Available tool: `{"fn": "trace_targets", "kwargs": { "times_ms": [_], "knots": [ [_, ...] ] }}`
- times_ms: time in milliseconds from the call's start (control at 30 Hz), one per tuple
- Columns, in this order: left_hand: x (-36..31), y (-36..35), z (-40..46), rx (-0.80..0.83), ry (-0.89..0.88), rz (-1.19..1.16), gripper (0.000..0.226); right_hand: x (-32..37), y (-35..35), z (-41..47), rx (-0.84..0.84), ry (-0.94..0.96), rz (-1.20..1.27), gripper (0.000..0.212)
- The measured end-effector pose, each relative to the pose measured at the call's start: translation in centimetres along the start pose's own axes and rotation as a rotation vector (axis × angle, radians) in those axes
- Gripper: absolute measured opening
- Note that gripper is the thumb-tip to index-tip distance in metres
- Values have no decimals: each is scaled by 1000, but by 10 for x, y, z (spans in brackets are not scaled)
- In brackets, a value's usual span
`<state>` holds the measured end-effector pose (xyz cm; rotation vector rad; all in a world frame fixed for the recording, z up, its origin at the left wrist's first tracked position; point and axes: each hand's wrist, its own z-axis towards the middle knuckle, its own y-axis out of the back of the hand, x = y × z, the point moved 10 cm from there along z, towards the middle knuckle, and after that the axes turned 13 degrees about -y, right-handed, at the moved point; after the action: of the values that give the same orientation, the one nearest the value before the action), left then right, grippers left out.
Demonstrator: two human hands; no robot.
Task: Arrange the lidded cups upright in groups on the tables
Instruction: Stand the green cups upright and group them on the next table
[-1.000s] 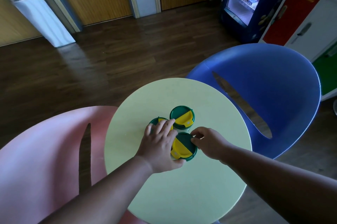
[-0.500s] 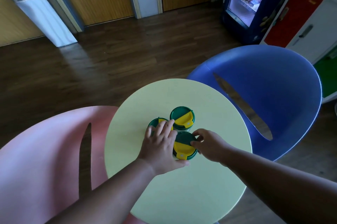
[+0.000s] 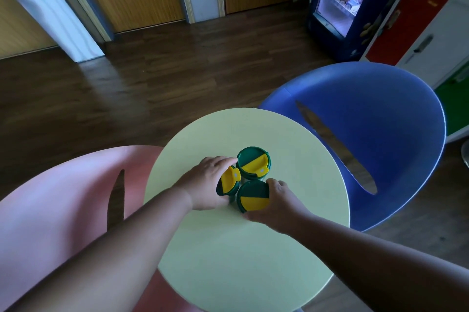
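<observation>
Your left hand (image 3: pixel 206 186) has slid off the top of the cups to the side of the left cup (image 3: pixel 228 184), and that cup now leans. In the head view, your left hand holds this leaning cup, and your right hand (image 3: pixel 275 204) holds the near cup (image 3: pixel 253 199). The far cup (image 3: pixel 253 166) stands alone, touching them, on the round table (image 3: pixel 291 149). You are making one group. Next, stand the leaning cup straight.
</observation>
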<state>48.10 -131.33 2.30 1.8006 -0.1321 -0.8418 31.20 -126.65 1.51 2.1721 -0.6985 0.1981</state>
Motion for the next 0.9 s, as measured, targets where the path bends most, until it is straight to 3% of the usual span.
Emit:
{"fn": "trace_targets", "kwargs": {
  "times_ms": [133,300,367,433,533,700,900],
  "knots": [
    [8,9,-2,-44,127,90,83,2,1,0,2,11,-28,71],
    [21,15,-12,-51,356,238,82,-1,4,-4,-1,17,3,82],
    [21,22,-12,-107,336,250,79,-3,5,-6,-15,22,10,78],
    [12,24,-8,-142,187,169,67,-5,5,-7,-28,20,-10,79],
    [9,17,-6,-76,71,-41,53,-7,5,-6,-40,15,-35,73],
    [23,23,-9,-137,204,9,33,-2,4,-4,-12,68,-37,80],
    [32,22,-23,-153,425,57,36,2,4,-4,9,114,-40,82]
  ]
}}
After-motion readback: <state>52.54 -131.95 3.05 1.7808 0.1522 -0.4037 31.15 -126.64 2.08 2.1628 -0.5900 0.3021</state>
